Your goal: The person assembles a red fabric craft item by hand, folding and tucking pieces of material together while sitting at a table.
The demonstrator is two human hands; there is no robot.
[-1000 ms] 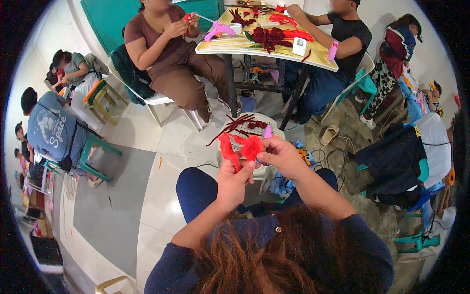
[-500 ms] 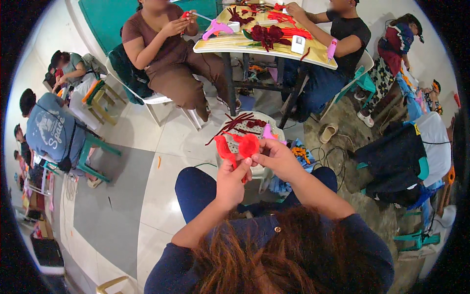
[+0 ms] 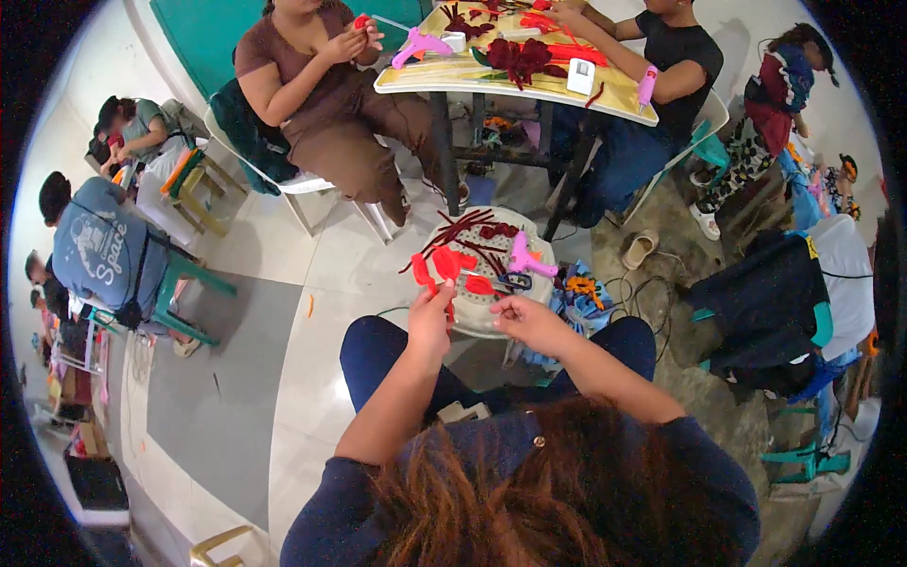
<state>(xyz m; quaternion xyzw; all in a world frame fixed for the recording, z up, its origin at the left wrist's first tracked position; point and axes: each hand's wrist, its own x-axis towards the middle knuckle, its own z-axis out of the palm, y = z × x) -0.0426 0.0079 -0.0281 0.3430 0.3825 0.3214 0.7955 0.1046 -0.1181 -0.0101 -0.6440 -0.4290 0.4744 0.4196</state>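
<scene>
My left hand (image 3: 431,321) is closed around a bright red fuzzy flower piece (image 3: 445,263), looped petals pointing up and a stem end below the fingers. To its right, apart from the flower, my right hand (image 3: 531,322) is held in a pinch; anything between its fingertips is too small to make out. Both hands are over the near side of a white perforated stool (image 3: 453,319). On it lie dark red pipe cleaners (image 3: 461,225), a pink glue gun (image 3: 531,256), scissors with dark handles (image 3: 515,281) and another red looped piece (image 3: 479,284).
Across from me, two people work at a yellow-topped table (image 3: 416,85) holding a dark red flower bunch (image 3: 518,61) and pink glue guns. Cables (image 3: 652,293) and a beige shoe (image 3: 640,249) lie on the floor at right. A dark cloth (image 3: 765,293) hangs over a chair.
My right hand has let go of the red flower piece and moved right and down. My left hand keeps it, slightly further left. Scissors and another red piece now show on the stool.
</scene>
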